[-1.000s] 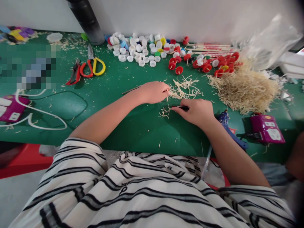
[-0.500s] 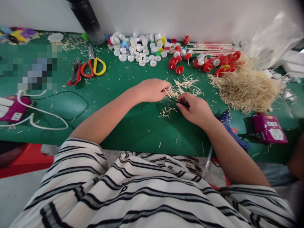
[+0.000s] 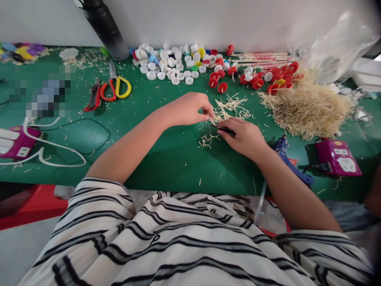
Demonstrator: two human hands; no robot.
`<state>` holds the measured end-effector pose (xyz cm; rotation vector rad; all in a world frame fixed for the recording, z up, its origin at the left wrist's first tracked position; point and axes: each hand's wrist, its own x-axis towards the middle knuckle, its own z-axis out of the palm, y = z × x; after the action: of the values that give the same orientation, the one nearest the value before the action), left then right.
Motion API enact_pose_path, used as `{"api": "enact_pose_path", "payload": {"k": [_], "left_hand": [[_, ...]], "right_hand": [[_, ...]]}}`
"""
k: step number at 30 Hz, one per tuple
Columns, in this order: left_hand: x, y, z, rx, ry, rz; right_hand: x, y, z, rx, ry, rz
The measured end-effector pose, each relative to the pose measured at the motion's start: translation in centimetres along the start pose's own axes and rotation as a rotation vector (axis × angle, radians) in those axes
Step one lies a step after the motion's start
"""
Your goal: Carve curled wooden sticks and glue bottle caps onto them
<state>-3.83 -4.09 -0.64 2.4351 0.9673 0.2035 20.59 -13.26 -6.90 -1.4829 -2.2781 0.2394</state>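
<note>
My left hand (image 3: pixel 192 109) is closed, with a short thin wooden stick (image 3: pixel 210 119) pinched between thumb and fingers. The stick slants down to the right. My right hand (image 3: pixel 248 137) grips a slim dark knife (image 3: pixel 225 128), whose tip meets or nearly meets the lower end of the stick; most of its handle is hidden in my palm. Curly pale wood shavings (image 3: pixel 232 107) lie just beyond both hands, and a smaller patch of shavings (image 3: pixel 208 140) lies in front of them on the green table (image 3: pixel 166 167).
White bottle caps (image 3: pixel 171 63) and red cap tops on sticks (image 3: pixel 256 81) line the back. A big shavings heap (image 3: pixel 312 105), blue glue gun (image 3: pixel 287 159) and purple power block (image 3: pixel 337 157) are right. Scissors (image 3: pixel 116 87), pliers (image 3: pixel 94 96) and a black bottle (image 3: pixel 105 29) stand left.
My left fingers have shifted their hold on the stick, the index finger now raised and bent. My right hand has moved slightly left with the knife. The view has tilted a little.
</note>
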Motion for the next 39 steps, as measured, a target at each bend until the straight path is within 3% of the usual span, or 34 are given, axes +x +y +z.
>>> {"api": "enact_pose_path", "payload": {"k": [8,17,22,30,39], "left_hand": [[-0.3,1.0,-0.8,-0.148,0.008,-0.037],[-0.2,-0.2,-0.7,-0.018,0.055,-0.078],[-0.3,0.2,-0.5,0.054,0.03,-0.053],[0.3,0.5,0.6,0.034,0.039,-0.067],[0.5,0.6,1.1,0.002,0.074,-0.075]], "right_hand": [[-0.1,0.5,0.3,0.026,0.06,-0.06],[0.0,0.1,0.1,0.029,-0.029,-0.052],[0.2,0.0,0.3,-0.071,-0.03,0.004],[1.0,-1.2,0.3,-0.39,0.044,-0.133],[0.8,-0.9,0.6,-0.367,0.076,-0.133]]}}
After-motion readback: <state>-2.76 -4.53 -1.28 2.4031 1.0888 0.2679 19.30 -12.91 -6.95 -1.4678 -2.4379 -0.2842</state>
